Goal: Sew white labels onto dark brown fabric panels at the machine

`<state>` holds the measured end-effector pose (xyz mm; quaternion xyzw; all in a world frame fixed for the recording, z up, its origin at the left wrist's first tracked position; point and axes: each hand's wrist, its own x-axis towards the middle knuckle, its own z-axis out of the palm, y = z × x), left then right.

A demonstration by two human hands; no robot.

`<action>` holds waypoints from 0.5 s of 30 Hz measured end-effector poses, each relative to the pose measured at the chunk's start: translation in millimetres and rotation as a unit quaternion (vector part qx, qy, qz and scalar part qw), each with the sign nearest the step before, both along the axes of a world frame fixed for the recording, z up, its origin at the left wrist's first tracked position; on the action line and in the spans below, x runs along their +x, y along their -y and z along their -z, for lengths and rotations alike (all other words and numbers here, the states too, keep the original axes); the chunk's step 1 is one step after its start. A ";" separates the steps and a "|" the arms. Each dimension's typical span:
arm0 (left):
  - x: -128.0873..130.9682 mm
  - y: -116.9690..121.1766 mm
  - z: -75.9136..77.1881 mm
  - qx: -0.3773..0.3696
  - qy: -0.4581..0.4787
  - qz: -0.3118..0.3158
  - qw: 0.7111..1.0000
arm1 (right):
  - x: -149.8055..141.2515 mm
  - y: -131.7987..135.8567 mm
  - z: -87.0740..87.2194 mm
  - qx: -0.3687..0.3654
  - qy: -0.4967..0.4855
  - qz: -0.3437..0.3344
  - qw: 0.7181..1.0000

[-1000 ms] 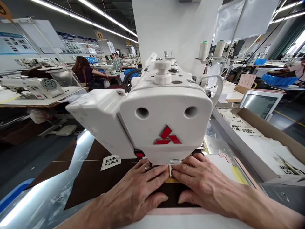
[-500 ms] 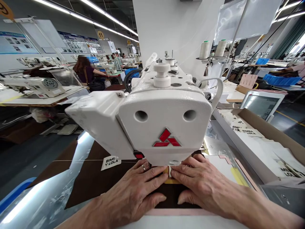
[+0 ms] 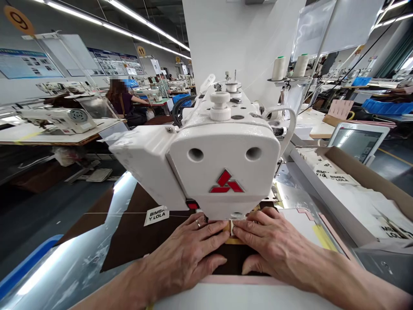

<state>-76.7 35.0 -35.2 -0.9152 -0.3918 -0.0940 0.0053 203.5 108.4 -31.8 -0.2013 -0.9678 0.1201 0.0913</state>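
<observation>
Both palms face down under the head of a white sewing machine [image 3: 222, 148] with a red three-diamond badge. My left hand [image 3: 190, 249], a ring on one finger, lies with its fingers stretched over dark brown fabric [image 3: 234, 258]. From the other side my right hand [image 3: 274, 249] rests flat, thumb apart from the fingers. Between the two sets of fingertips shows a small white piece [image 3: 231, 228], with a yellow edge [image 3: 235, 241] just in front of it. The machine head hides the needle area. A printed white label [image 3: 156, 215] lies on the brown fabric to the left.
At right stands a long box [image 3: 364, 206] of printed labels, with a tablet-like screen [image 3: 358, 140] behind it. Thread cones [image 3: 279, 68] stand behind the machine. A blue bin edge [image 3: 30, 260] is at lower left. A person [image 3: 125, 101] sits at another machine further back.
The camera view has shifted a little, so the machine and background sit slightly differently. My hands keep the same flat pose at the small white piece.
</observation>
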 end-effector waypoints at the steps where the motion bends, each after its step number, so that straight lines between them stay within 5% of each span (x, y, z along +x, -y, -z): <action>1: 0.5 0.1 -0.3 -0.002 0.001 0.002 1.000 | 0.2 0.6 -0.4 0.004 0.002 -0.001 1.000; 15: 1.5 -4.5 -3.2 -0.024 0.021 -0.024 0.999 | 1.8 -11.2 4.7 0.027 -0.049 -0.019 0.998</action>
